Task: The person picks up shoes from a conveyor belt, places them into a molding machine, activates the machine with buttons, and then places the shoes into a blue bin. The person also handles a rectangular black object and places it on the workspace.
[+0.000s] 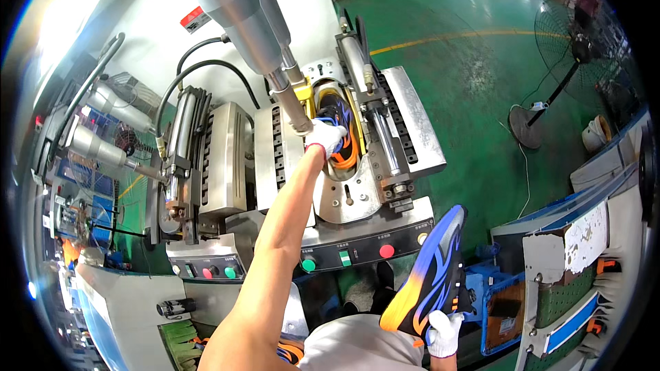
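Under the press, a black, orange and blue sports shoe (349, 134) sits in the metal holder (347, 199). My left hand (326, 137), in a white glove, reaches in from below and grips the near-left side of this shoe; its fingertips are partly hidden. Low on the right, my gloved right hand (443, 333) holds a second sports shoe (433, 278) by the heel end. That shoe is tilted, its blue end up and its orange edge toward my body.
Above my left hand stands the thick press cylinder (244, 17). Metal side blocks (412, 120) flank the holder. A front panel (364, 251) carries coloured buttons. Another press station (206, 158) is at left, a fan (581, 48) at far right, and a blue crate (505, 312) near my right hand.
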`<move>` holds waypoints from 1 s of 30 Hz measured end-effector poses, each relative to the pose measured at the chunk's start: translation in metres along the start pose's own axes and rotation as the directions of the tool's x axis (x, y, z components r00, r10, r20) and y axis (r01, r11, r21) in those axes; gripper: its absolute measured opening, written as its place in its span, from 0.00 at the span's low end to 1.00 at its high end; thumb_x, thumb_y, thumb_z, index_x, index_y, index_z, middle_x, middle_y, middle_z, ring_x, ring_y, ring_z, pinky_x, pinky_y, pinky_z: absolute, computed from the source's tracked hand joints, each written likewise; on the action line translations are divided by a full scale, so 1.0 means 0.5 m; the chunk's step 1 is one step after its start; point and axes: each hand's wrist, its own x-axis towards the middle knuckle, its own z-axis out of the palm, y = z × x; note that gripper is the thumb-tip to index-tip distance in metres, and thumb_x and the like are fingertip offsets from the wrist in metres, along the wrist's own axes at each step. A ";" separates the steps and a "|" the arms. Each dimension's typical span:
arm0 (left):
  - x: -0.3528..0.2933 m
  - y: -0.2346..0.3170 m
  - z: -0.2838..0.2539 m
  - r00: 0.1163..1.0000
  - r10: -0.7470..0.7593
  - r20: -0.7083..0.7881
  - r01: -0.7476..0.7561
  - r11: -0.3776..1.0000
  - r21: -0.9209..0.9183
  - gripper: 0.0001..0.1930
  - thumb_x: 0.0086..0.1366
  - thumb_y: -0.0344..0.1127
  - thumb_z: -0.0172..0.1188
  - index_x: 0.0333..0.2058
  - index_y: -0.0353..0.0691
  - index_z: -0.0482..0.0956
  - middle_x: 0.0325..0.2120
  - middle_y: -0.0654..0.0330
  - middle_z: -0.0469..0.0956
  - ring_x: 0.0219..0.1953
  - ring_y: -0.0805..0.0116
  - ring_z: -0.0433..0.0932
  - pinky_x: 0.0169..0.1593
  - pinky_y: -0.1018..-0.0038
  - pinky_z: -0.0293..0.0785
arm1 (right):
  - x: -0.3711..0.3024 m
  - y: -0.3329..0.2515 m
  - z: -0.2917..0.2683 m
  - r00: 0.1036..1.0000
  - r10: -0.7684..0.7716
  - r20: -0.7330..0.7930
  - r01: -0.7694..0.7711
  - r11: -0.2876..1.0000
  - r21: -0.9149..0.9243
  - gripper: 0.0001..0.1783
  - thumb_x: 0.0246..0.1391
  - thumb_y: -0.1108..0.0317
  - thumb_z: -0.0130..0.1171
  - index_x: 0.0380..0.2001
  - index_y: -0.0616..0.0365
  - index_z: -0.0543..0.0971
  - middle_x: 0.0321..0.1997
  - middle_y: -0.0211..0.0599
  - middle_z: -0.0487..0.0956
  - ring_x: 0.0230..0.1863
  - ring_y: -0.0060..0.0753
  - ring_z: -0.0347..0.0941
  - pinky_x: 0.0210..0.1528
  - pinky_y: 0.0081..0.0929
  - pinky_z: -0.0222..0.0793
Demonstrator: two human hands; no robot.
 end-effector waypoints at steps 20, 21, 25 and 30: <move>-0.768 -0.405 -0.579 0.902 -0.155 0.403 0.352 0.803 -0.480 0.25 0.52 0.29 0.74 0.50 0.34 0.77 0.40 0.60 0.83 0.41 0.71 0.81 0.47 0.69 0.79 | 0.614 -0.304 0.723 0.783 -0.362 0.505 0.588 0.168 -0.791 0.20 0.48 0.60 0.72 0.40 0.62 0.84 0.42 0.46 0.85 0.38 0.44 0.84 0.47 0.38 0.81; -0.801 -0.444 -0.560 0.906 -0.192 0.377 0.352 0.837 -0.418 0.26 0.52 0.30 0.75 0.49 0.34 0.77 0.39 0.59 0.83 0.41 0.70 0.81 0.47 0.69 0.80 | 0.711 -0.289 0.710 0.742 -0.478 0.470 0.502 -0.068 -0.862 0.20 0.49 0.58 0.68 0.41 0.61 0.85 0.44 0.50 0.85 0.42 0.49 0.84 0.50 0.40 0.80; -0.954 -0.549 -0.540 0.767 -0.637 0.075 0.638 0.744 -0.200 0.35 0.48 0.33 0.77 0.55 0.31 0.75 0.44 0.53 0.82 0.45 0.61 0.81 0.53 0.64 0.77 | 0.761 -0.203 0.780 0.670 -0.457 0.585 0.526 -0.264 -0.809 0.20 0.48 0.55 0.60 0.35 0.60 0.88 0.40 0.59 0.85 0.45 0.58 0.84 0.50 0.45 0.79; -1.006 -0.722 -0.356 0.714 -0.641 -0.282 0.624 0.765 -0.160 0.40 0.51 0.32 0.76 0.61 0.29 0.66 0.48 0.44 0.81 0.49 0.55 0.82 0.58 0.62 0.76 | 0.858 -0.252 0.760 0.640 -0.413 0.648 0.628 -0.205 -0.751 0.24 0.41 0.49 0.69 0.31 0.61 0.86 0.34 0.51 0.86 0.34 0.50 0.84 0.39 0.44 0.78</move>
